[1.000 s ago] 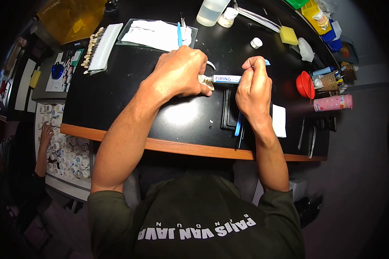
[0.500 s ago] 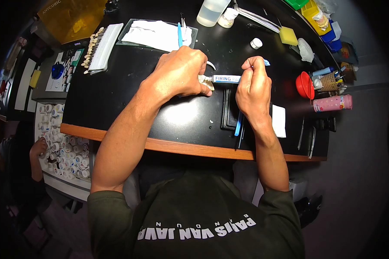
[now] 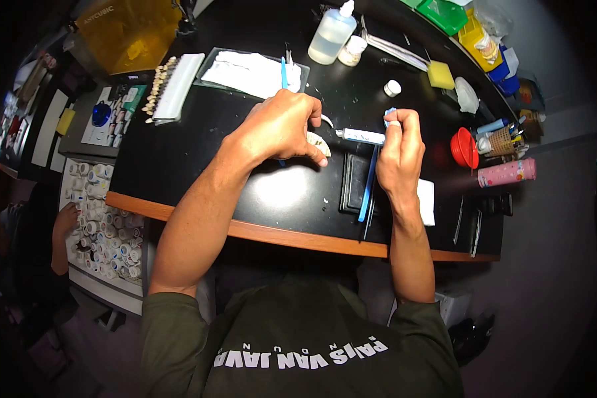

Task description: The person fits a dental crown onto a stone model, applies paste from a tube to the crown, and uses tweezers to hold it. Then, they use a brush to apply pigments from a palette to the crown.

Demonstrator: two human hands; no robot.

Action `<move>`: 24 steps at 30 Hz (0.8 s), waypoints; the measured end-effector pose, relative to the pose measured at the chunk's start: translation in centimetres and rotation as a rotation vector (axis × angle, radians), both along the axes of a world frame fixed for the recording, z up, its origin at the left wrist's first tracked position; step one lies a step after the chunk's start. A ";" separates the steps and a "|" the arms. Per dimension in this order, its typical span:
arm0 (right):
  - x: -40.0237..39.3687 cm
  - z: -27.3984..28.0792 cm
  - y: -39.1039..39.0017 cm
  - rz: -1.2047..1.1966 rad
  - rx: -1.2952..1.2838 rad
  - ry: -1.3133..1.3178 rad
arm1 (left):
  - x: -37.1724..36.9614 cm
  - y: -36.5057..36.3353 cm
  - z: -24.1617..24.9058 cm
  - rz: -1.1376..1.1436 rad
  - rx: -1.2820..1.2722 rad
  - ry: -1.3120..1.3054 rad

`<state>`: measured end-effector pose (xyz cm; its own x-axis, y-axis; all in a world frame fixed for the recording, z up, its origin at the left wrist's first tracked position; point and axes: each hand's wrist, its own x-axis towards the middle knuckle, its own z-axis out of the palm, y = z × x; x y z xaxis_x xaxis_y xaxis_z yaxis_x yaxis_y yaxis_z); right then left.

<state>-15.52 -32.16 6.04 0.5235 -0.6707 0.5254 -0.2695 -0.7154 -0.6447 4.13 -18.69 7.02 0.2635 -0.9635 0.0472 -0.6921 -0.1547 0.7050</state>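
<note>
My tube point(image 3: 363, 136) is white with blue print; the far-right sponge point(image 3: 440, 75) is yellow, the bowl point(image 3: 464, 149) at right red.

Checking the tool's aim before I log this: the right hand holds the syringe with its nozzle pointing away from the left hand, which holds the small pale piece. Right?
Not quite: the nozzle points toward the left hand, as the head view shows. The right hand does hold the syringe, and the left hand the small pale piece.
</note>
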 end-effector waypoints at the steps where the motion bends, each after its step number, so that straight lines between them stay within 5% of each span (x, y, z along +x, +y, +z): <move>1: -0.2 -0.1 -0.4 0.016 0.038 -0.030 | 0.6 0.3 0.3 -0.028 -0.044 0.066; 7: -2.3 0.9 -1.0 0.199 0.261 -0.175 | 3.5 3.7 2.0 -0.023 0.043 0.024; 11: -4.3 2.9 0.2 0.257 0.403 -0.193 | 1.1 5.0 -0.8 -0.103 -0.143 -0.102; 21: -8.9 2.5 7.6 0.327 0.409 -0.103 | -3.3 8.0 -2.9 0.169 -0.288 -0.133; 24: -8.9 1.7 9.5 0.287 0.261 -0.113 | -5.2 8.3 -2.3 0.274 -0.412 0.433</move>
<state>-24.45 -22.62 7.76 0.6578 -0.6242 0.4214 0.0004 -0.5593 -0.8290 -1.07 -10.38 4.76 0.5750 -0.7844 0.2327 -0.3064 0.0573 0.9502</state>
